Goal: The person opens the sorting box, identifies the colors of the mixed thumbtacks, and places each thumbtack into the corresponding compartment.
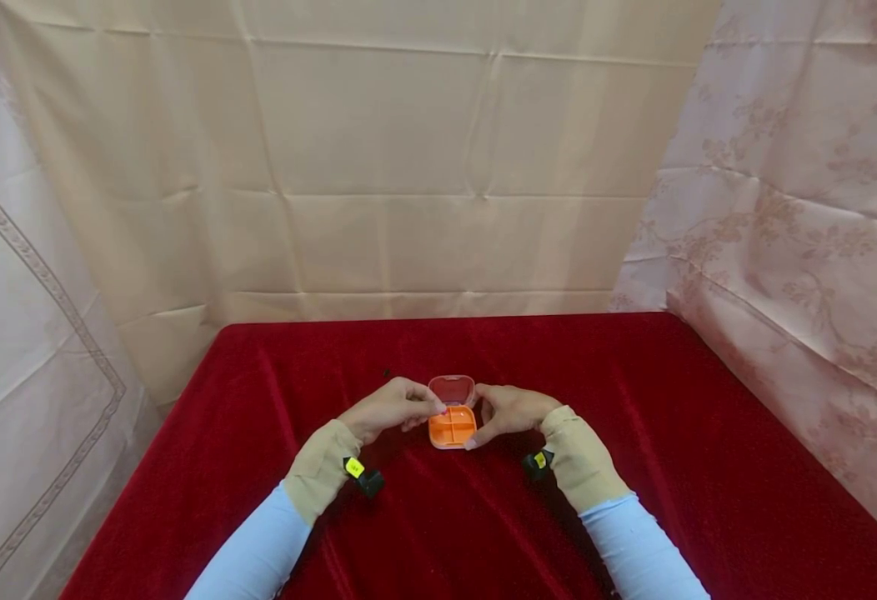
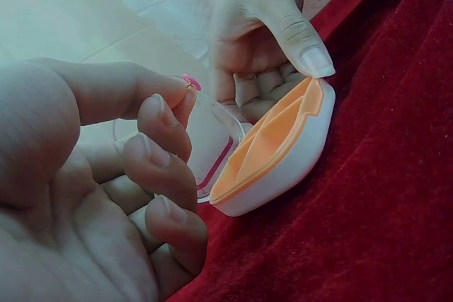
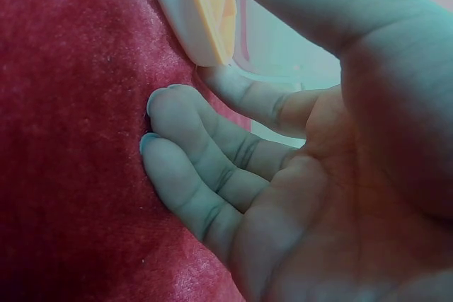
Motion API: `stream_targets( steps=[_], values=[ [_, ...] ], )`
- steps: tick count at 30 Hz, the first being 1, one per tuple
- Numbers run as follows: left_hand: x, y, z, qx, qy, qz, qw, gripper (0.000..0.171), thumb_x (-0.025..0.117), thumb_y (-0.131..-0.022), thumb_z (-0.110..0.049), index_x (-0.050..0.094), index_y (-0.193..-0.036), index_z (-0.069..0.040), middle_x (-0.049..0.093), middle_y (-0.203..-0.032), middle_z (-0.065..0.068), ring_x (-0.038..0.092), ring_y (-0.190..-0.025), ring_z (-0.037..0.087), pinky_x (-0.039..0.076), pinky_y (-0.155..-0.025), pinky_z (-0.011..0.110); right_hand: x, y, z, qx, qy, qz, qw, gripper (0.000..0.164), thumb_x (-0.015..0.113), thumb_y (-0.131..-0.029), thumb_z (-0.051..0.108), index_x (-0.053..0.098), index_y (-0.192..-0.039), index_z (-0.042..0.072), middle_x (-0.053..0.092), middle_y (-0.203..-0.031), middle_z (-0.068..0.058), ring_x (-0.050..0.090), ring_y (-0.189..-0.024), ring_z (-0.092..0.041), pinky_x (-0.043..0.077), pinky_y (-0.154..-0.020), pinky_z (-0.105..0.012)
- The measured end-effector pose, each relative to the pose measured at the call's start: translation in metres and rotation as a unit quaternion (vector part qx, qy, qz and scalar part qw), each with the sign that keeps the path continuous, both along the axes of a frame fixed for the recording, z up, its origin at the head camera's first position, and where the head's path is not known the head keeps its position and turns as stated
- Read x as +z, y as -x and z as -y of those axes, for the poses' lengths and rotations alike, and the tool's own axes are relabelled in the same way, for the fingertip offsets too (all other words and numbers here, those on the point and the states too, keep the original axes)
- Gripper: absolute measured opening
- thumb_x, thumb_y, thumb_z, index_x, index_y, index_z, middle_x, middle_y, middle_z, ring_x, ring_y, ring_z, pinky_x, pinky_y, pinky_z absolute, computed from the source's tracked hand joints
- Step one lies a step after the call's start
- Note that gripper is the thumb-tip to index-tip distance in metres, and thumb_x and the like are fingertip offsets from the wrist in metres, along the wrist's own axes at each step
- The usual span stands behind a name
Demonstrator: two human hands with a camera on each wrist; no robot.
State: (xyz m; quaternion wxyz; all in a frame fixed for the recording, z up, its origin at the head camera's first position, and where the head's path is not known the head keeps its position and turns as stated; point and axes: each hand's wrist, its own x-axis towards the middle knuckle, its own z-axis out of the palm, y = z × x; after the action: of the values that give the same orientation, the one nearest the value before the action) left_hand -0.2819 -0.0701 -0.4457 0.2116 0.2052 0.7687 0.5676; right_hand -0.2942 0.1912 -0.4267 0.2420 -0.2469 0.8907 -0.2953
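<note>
A small pill box (image 1: 452,440), white outside with an orange divided insert (image 2: 267,139), sits on the red cloth with its clear lid (image 1: 451,386) raised at the far side. My right hand (image 1: 515,408) holds the box by its right side, thumb at the near corner and a finger at the far end. Above the box's left part, my left hand (image 1: 393,408) pinches a tiny pink stud (image 2: 191,82) with a gold-coloured bit between thumb and forefinger. Its other fingers curl loosely. Whether the stud touches the box cannot be told; in the left wrist view it looks apart.
Dark red velvet cloth (image 1: 558,533) covers the table. A tiny dark speck (image 1: 386,372) lies beyond my left hand. Beige curtain (image 1: 378,167) hangs behind, with patterned pale curtains (image 1: 799,233) at the sides.
</note>
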Motion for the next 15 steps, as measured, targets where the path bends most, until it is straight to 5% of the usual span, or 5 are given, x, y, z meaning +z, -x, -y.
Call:
stream_targets(
  steps=[15],
  values=[
    [0.0025, -0.0029, -0.0022, 0.006, -0.007, -0.009, 0.9999, 0.024, 0.070, -0.098, -0.021, 0.075, -0.105, 0.001, 0.055, -0.071, 0.000, 0.046, -0.060, 0.013, 0.040, -0.058, 0.025, -0.0011, 0.0017, -0.0002, 0.003, -0.003, -0.004, 1.000, 0.056, 0.091, -0.077, 0.034, 0.057, -0.115, 0.012, 0.062, -0.082, -0.003, 0.056, -0.073, -0.015, 0.046, -0.066, -0.031]
  ],
)
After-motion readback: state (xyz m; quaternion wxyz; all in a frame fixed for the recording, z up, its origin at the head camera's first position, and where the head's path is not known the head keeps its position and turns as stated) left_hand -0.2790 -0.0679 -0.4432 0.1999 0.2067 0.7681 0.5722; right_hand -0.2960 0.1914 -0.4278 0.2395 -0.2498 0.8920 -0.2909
